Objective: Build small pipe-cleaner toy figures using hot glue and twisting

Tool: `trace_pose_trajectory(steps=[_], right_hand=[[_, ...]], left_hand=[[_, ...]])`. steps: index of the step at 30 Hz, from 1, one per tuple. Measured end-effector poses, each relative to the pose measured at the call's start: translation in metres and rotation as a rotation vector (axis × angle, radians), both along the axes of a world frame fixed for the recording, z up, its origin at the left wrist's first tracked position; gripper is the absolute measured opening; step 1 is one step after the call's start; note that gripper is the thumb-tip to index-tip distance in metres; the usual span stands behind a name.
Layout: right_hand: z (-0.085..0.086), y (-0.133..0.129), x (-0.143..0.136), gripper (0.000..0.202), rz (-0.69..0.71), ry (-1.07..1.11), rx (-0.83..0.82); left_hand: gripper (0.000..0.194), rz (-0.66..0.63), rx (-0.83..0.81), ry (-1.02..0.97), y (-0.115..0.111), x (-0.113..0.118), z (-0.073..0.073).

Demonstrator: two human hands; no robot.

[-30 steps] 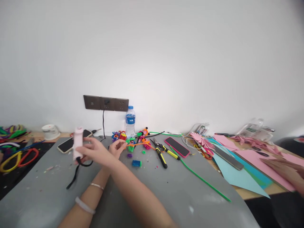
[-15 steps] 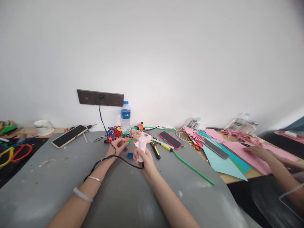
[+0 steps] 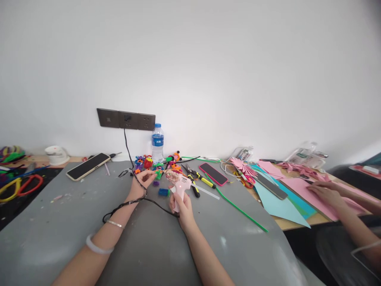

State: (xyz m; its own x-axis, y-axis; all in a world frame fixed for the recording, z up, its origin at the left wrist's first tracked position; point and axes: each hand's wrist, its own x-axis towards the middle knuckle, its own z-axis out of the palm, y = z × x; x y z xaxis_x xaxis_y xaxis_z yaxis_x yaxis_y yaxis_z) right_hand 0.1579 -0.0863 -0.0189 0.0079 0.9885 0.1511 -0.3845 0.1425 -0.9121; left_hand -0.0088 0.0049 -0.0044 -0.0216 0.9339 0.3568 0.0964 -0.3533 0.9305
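1. The pale-pink plastic glue gun (image 3: 182, 184) is in the right hand (image 3: 183, 207), over the middle of the table. Its long axis runs roughly crosswise: the crusted cream-and-pink nozzle end (image 3: 172, 176) points left, toward the left hand (image 3: 141, 185), and the long translucent glue stick (image 3: 208, 192) slants out of its back, rightward and nearer the wearer. The handle points down toward the wearer.
2. The right fingers are clamped around the handle. The left thumb and fingertips are drawn together beside the small, fuzzy, brightly coloured figures (image 3: 148, 161); anything between them is too small to tell.
3. A second ago the glue gun was upright at the left, with the right arm crossed over the left; now the arms are uncrossed. Since the half-second-old frame, the glue stick has tilted more toward the wearer.
4. A thin black cable (image 3: 126, 145) runs from the dark wall socket panel (image 3: 126, 119) across the left wrist to the handle.
5. The smooth grey table covering (image 3: 80, 218) carries yellow-and-black-handled pliers (image 3: 205, 181), a pink-cased phone (image 3: 213, 174) and a long green fuzzy stem (image 3: 241, 210).
6. A blue-capped clear bottle (image 3: 157, 143) stands against the plain white wall (image 3: 190, 71); at right, another person's hands (image 3: 326, 193) rest on pink paper (image 3: 300, 192).
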Motion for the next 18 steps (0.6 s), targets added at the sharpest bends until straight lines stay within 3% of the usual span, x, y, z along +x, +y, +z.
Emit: trace_pose_trajectory(steps=[18], right_hand=[[-0.004, 0.001, 0.0, 0.046, 0.033, -0.046, 0.018]], left_hand=[[0.014, -0.027, 0.134, -0.021, 0.004, -0.001, -0.01]])
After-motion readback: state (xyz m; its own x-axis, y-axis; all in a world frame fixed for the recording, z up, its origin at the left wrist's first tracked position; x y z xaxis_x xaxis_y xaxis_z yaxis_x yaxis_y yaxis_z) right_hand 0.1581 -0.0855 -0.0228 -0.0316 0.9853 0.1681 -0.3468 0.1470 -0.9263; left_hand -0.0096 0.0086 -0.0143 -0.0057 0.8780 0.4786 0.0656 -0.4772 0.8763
